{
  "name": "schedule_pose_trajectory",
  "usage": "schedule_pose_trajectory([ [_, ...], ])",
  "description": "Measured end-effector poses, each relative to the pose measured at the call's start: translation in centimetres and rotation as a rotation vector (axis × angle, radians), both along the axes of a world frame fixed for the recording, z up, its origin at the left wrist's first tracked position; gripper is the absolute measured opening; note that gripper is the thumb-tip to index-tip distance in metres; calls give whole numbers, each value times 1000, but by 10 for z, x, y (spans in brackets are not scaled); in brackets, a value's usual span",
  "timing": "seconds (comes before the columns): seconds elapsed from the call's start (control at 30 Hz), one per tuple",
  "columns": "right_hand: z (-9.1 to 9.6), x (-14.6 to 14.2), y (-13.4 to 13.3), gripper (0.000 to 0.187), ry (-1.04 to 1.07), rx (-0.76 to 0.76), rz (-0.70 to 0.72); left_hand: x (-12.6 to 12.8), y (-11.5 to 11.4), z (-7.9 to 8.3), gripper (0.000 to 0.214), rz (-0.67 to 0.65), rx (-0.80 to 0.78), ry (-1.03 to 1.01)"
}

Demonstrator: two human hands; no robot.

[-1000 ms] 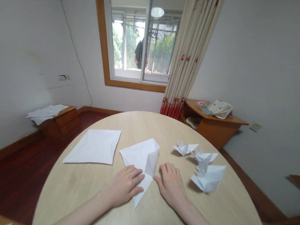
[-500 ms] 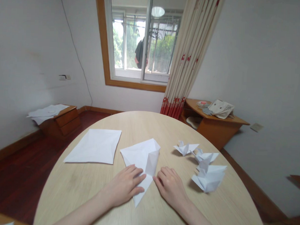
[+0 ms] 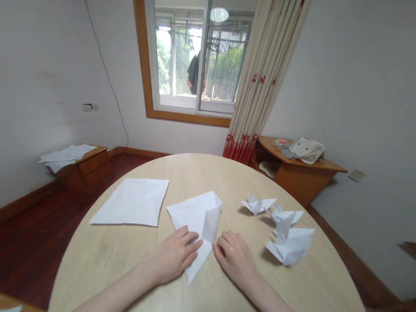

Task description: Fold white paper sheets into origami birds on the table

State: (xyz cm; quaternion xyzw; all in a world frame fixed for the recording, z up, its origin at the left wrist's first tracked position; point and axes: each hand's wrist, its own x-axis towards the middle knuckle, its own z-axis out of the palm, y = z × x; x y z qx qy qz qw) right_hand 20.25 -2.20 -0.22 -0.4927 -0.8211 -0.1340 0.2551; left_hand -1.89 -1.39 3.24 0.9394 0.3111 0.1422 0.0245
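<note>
A partly folded sheet of white paper (image 3: 193,208) lies on the round table before me, its narrow point toward me and a raised flap along its right side. My left hand (image 3: 178,256) rests flat across the paper's lower left part, fingers stretched, covering that edge. My right hand (image 3: 234,253) is curled at the opposite edge, thumb and forefinger tips closed on the paper's rim near the flap's lower end. To the right stand three folded paper birds: a small one (image 3: 257,205), a middle one (image 3: 283,217) and a nearer, larger one (image 3: 290,247).
A flat stack of white paper (image 3: 132,201) lies at the left of the pale wooden table (image 3: 120,271). Beyond the table are a low cabinet with papers (image 3: 93,162), a corner cabinet (image 3: 293,178) with a cloth bag (image 3: 308,150), a curtain and a window.
My left thumb has drawn up closer to the forefinger, showing more of the paper's lower point. My right hand and the paper stay nearly in place.
</note>
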Motion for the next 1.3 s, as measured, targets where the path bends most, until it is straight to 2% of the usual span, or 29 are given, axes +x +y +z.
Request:
schedule_pose_trajectory([
  [0.53,-4,-19,-13,22,142,-70,82,-3,5,-1,31,-26,-44,-30],
  [1.3,-5,-50,-39,23,244,-283,234,-5,7,2,32,-19,-98,-20],
])
